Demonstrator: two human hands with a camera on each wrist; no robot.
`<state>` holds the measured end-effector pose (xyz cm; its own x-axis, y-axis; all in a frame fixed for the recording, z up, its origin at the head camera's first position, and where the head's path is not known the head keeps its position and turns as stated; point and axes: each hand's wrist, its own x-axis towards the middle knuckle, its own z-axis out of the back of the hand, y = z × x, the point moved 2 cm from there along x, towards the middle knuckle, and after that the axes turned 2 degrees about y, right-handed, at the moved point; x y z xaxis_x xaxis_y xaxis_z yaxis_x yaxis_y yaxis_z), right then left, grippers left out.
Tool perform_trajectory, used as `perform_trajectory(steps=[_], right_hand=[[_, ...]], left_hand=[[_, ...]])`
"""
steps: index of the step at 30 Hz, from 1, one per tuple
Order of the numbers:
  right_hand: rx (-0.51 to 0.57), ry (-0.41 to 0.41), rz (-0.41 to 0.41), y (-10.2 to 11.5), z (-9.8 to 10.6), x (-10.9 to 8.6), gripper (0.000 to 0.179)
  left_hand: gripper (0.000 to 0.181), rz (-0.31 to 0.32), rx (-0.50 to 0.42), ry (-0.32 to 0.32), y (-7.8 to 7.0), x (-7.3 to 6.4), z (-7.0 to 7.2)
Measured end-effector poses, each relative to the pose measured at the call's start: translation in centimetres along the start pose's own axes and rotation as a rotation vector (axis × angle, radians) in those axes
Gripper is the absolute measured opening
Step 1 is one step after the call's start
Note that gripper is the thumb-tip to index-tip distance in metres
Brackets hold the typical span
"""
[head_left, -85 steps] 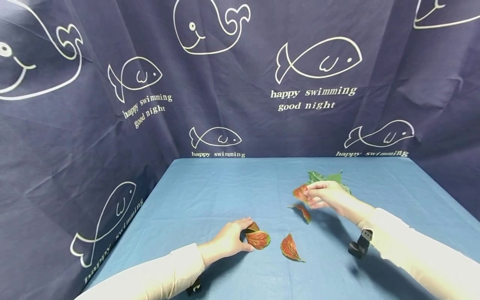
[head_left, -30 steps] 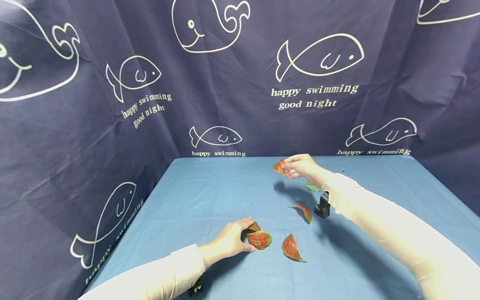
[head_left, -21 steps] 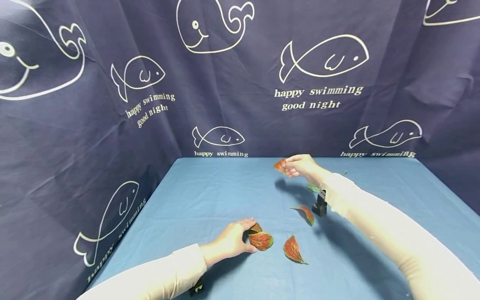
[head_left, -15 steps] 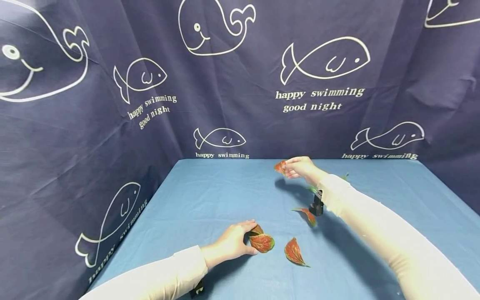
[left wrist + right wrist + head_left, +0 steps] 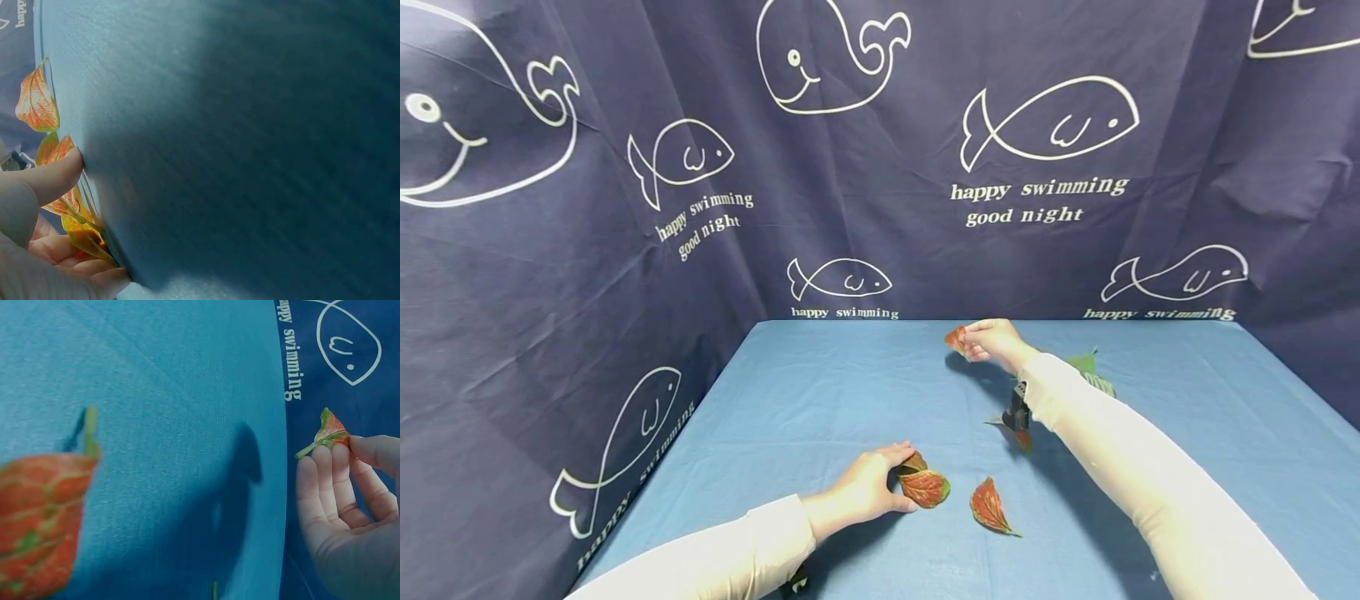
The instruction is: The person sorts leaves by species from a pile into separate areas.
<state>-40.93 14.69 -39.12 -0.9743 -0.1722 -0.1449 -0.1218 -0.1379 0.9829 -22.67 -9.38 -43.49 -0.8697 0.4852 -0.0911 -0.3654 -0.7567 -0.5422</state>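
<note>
At the far middle of the table, my right hand (image 5: 996, 342) pinches a red leaf with green edges (image 5: 956, 340) between thumb and fingertips; its short green stem shows in the right wrist view. A shadow falls on the cloth just beneath that hand. Near the front, my left hand (image 5: 863, 487) rests on the table, thumb and fingers curved round two overlapping red-green leaves (image 5: 924, 489). In the left wrist view the leaves (image 5: 81, 234) sit between thumb and fingers, partly covered by them. To their right lies a single red leaf (image 5: 990, 507), apart from both hands.
Another red leaf (image 5: 1024, 439) lies mid-table, partly hidden behind the black wrist camera (image 5: 1017, 408). Green leaves (image 5: 1096, 379) lie at the back right, partly behind the right sleeve (image 5: 1120, 442). A dark blue curtain (image 5: 850, 192) with white fish drawings stands along the back and left.
My right hand has carried the red leaf away from the green leaves to the far middle, and lately sinks nearer the cloth. My left hand stays in place round its leaves.
</note>
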Motion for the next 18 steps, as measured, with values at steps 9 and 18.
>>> perform_trajectory(steps=[9,18], right_hand=[[-0.037,-0.023,-0.019,-0.9,-0.2,1.5,0.037],[-0.057,-0.073,-0.035,-2.1,-0.7,2.4,0.034]], left_hand=[[0.076,0.012,0.005,0.007,-0.1,0.2,0.2],[0.075,0.016,-0.001,0.014,-0.1,-0.1,0.3]])
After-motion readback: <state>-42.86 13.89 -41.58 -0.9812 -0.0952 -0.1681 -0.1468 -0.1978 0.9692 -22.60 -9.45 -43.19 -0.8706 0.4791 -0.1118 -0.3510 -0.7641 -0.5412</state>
